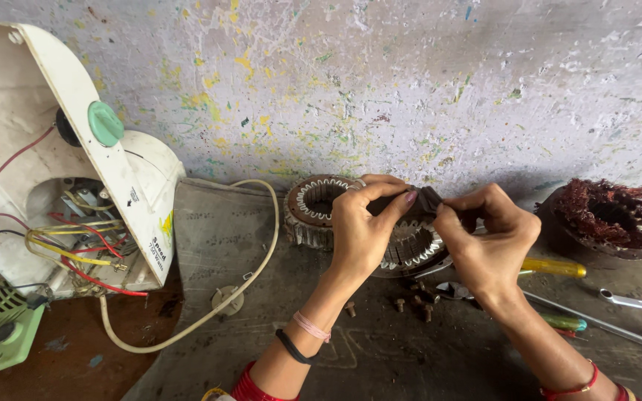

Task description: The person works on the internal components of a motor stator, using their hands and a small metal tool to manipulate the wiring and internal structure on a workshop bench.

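My left hand (365, 223) and my right hand (488, 241) meet over a round slotted metal stator core (410, 249) lying on the grey mat. Both pinch a small dark strip (426, 199) between thumbs and fingertips, held just above the core's far rim. A second empty stator core (313, 204) lies behind and to the left, partly hidden by my left hand. Several small bolts (414, 303) lie loose in front of the core, under my wrists.
An opened white appliance housing (105, 171) with red and yellow wires and a cream cable (254, 260) fills the left. At right sit a stator with copper windings (607, 215), a yellow-handled screwdriver (555, 267), a green-handled one (566, 323) and a metal spanner (637, 303). A paint-flecked wall is behind.
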